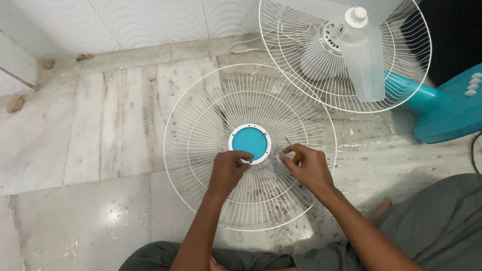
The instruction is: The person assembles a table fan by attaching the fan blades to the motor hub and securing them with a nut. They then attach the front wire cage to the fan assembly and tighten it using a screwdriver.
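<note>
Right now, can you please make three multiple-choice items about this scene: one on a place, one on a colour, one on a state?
1. Where does the loose white fan guard lie?
A. on the marble floor
B. on a table
C. against the wall

2. What colour is the guard's centre disc?
A. red
B. turquoise
C. black

3. What does the right hand hold?
A. nothing
B. a cloth
C. a thin screwdriver

Answers:
1 A: the guard rests flat on the floor before the seated person.
2 B: the disc matches the fan's base.
3 C: its fingers close on the tool, while the left hand touches the disc's rim.
</note>
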